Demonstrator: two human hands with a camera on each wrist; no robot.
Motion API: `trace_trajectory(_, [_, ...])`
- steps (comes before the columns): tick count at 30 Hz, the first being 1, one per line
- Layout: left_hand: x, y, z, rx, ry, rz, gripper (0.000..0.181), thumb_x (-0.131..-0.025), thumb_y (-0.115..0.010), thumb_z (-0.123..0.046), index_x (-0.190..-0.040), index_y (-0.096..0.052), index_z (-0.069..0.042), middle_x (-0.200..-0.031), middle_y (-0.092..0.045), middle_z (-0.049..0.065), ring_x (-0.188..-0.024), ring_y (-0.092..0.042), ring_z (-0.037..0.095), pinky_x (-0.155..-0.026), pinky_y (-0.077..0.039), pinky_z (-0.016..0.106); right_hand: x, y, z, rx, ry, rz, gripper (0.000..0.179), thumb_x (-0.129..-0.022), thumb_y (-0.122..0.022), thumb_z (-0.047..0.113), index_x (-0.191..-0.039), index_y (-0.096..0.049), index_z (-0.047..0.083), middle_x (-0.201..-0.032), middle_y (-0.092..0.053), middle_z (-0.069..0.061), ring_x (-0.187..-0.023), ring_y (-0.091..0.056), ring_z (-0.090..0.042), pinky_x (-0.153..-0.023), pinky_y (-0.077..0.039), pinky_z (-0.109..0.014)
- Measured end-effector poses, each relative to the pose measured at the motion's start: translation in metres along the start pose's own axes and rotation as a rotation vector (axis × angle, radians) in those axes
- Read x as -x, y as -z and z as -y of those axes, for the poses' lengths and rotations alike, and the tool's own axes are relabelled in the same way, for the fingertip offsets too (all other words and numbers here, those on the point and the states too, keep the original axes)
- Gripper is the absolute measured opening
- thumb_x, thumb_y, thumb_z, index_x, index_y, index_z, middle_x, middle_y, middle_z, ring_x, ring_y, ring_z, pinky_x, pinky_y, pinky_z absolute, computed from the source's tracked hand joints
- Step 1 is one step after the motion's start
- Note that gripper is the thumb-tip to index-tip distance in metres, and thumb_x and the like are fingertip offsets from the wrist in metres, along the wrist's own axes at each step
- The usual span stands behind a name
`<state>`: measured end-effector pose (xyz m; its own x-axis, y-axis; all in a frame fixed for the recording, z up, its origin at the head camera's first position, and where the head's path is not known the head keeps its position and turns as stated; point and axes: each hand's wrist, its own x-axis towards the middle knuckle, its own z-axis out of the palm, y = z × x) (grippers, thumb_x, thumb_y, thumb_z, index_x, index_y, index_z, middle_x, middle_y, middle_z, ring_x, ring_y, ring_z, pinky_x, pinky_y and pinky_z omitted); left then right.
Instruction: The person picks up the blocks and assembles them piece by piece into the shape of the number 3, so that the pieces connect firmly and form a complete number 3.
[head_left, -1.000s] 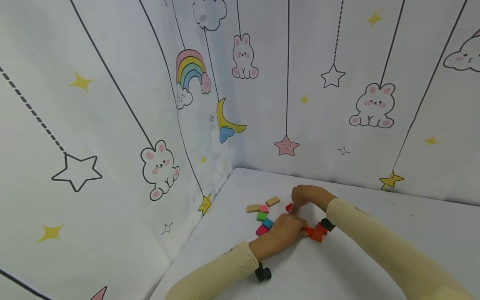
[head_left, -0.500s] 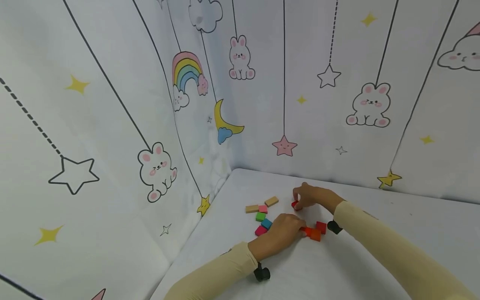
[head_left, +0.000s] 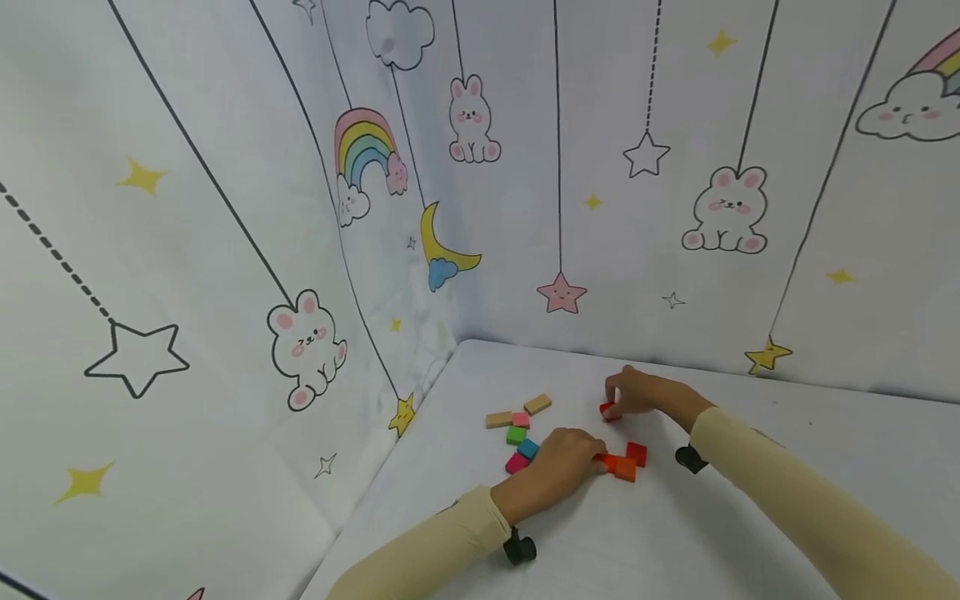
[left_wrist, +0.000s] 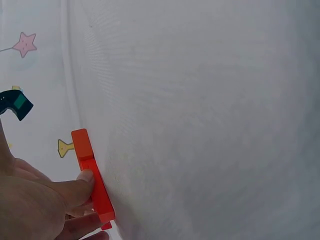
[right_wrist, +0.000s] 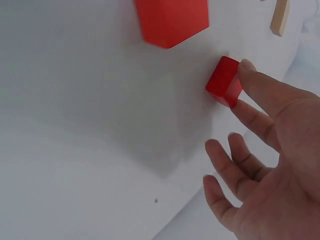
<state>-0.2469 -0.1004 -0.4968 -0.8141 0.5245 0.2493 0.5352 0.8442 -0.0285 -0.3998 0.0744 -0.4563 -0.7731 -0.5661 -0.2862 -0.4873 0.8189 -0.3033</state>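
Sleeves (head_left: 423,550) in pale beige come up nearest to me in the head view, over a white table (head_left: 675,542), with a small black device (head_left: 519,547) strapped at the left wrist. Just beyond, I have the left hand (head_left: 561,460) pinching a long orange-red block (left_wrist: 101,197); in the left wrist view the thumb lies along one face and the fingers are behind it. An orange block (head_left: 625,469) butts against its far end, and a loose red block (head_left: 636,453) sits just beside that one.

Left of the hand I see a crimson block (head_left: 517,462) and a blue block (head_left: 528,448), then a green block (head_left: 516,435). Past them a pink block (head_left: 521,420) adjoins a wooden block (head_left: 498,419), with a second wooden block (head_left: 537,404) angled behind.

Farther out, the right hand (head_left: 636,392) holds a small red block (right_wrist: 224,80) between thumb and index finger, the other fingers spread apart; I cannot tell whether the block touches the table. At the back hangs white cloth (head_left: 630,242) printed with bunnies and stars.
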Motion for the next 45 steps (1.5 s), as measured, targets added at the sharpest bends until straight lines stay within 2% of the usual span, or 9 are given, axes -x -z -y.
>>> trace_trajectory(12, [0.0,0.0,0.002,0.031,-0.008,0.001,0.027,-0.097,-0.078,-0.036,-0.119,-0.079,-0.021,-0.11,-0.08,-0.009,-0.103,-0.073,0.005,-0.094,-0.054,0.02,0.018,-0.001,-0.023,-0.007,-0.007,-0.007,0.023,-0.093,-0.082,0.03,-0.106,-0.07,0.016,-0.117,-0.059,-0.019,-0.106,-0.057,-0.032,-0.084,-0.059,-0.044])
trace_trajectory(17, [0.0,0.001,0.002,0.047,-0.005,0.004,0.027,-0.097,-0.078,-0.035,-0.119,-0.079,-0.02,-0.111,-0.08,-0.008,-0.102,-0.073,0.005,-0.095,-0.054,0.021,0.024,-0.003,-0.033,-0.033,0.009,-0.002,0.021,-0.094,-0.08,0.027,-0.109,-0.07,0.016,-0.12,-0.061,-0.02,-0.111,-0.058,-0.034,-0.087,-0.06,-0.046])
trace_trajectory(22, [0.001,0.004,0.001,0.046,-0.002,0.0,0.027,-0.096,-0.079,-0.035,-0.118,-0.079,-0.019,-0.109,-0.08,-0.008,-0.1,-0.073,0.005,-0.094,-0.054,0.021,0.028,-0.008,-0.041,-0.067,0.039,-0.026,0.02,-0.094,-0.081,0.022,-0.109,-0.07,0.016,-0.118,-0.062,-0.019,-0.109,-0.06,-0.032,-0.087,-0.061,-0.046])
trace_trajectory(33, [0.0,-0.001,0.002,0.051,0.0,0.001,0.026,-0.097,-0.077,-0.036,-0.117,-0.079,-0.02,-0.11,-0.08,-0.008,-0.101,-0.072,0.006,-0.094,-0.054,0.023,0.052,-0.009,-0.034,-0.124,0.045,-0.039,0.022,-0.092,-0.082,0.02,-0.109,-0.069,0.015,-0.111,-0.059,-0.016,-0.102,-0.056,-0.026,-0.082,-0.06,-0.04])
trace_trajectory(45, [0.0,0.002,0.001,0.063,-0.015,-0.029,0.023,-0.097,-0.078,-0.033,-0.113,-0.08,-0.018,-0.106,-0.08,-0.006,-0.097,-0.072,0.007,-0.091,-0.055,0.023,0.061,-0.014,-0.031,-0.139,0.076,-0.061,0.023,-0.091,-0.083,0.017,-0.109,-0.068,0.015,-0.108,-0.059,-0.013,-0.098,-0.056,-0.023,-0.078,-0.061,-0.035])
